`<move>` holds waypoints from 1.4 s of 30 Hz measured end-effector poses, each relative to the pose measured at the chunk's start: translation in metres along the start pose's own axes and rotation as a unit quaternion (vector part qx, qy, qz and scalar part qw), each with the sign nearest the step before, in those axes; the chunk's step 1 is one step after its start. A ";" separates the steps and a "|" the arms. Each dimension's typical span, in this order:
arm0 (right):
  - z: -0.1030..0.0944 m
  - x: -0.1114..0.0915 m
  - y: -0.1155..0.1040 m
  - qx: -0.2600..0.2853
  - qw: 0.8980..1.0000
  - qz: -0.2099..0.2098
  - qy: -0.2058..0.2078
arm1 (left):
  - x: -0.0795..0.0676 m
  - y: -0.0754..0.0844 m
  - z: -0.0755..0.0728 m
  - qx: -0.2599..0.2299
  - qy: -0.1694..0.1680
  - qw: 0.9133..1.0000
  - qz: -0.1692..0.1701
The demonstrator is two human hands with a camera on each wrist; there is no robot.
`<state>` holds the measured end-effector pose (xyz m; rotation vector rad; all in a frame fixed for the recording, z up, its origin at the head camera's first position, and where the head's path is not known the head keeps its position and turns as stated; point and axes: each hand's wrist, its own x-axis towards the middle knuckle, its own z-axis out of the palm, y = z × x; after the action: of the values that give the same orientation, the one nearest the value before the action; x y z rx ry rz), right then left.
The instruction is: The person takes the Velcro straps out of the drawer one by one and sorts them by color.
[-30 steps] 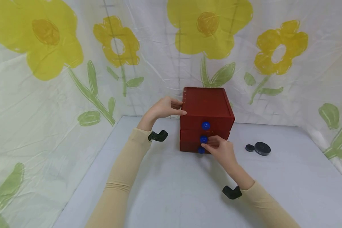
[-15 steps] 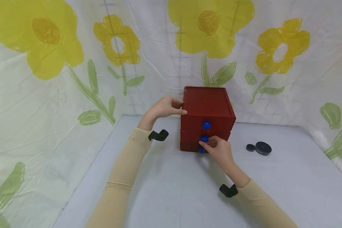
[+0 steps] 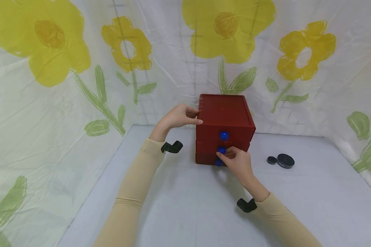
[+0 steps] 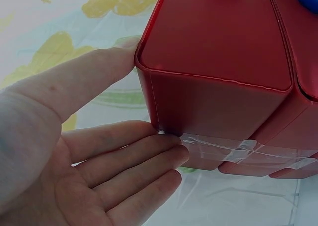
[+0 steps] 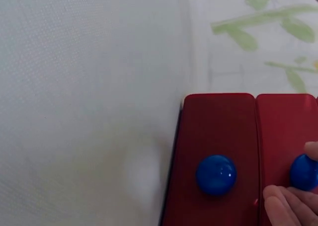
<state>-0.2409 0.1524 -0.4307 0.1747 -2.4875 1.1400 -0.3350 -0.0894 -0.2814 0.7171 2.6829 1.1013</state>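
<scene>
A dark red drawer box stands on the table, its drawers pushed in, with round blue knobs down the front. My left hand touches its upper left side. In the left wrist view the thumb meets an edge of the box and the nearly straight fingers rest against its side. With my right hand I pinch the middle knob. The top knob is free above that hand. Below it the lowest knob is untouched, partly behind my thumb in the head view.
Two black discs, one small and one larger, lie on the white table right of the box. A flowered curtain hangs close behind the box and along both sides. Clear tape runs across the box's rear.
My right hand and forearm have shifted slightly left, with the thumb and fingers closing around the middle knob. My left hand stays at the box. The drawers look unmoved.
</scene>
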 end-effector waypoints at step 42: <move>-0.022 -0.052 -0.017 -0.018 0.999 -0.011 -0.034 | 0.001 0.000 0.001 -0.003 -0.002 1.000 -0.003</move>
<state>-0.1825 0.1551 -0.4266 0.2337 -2.5578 1.0983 -0.3350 -0.0883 -0.2821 0.7081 2.6756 1.1063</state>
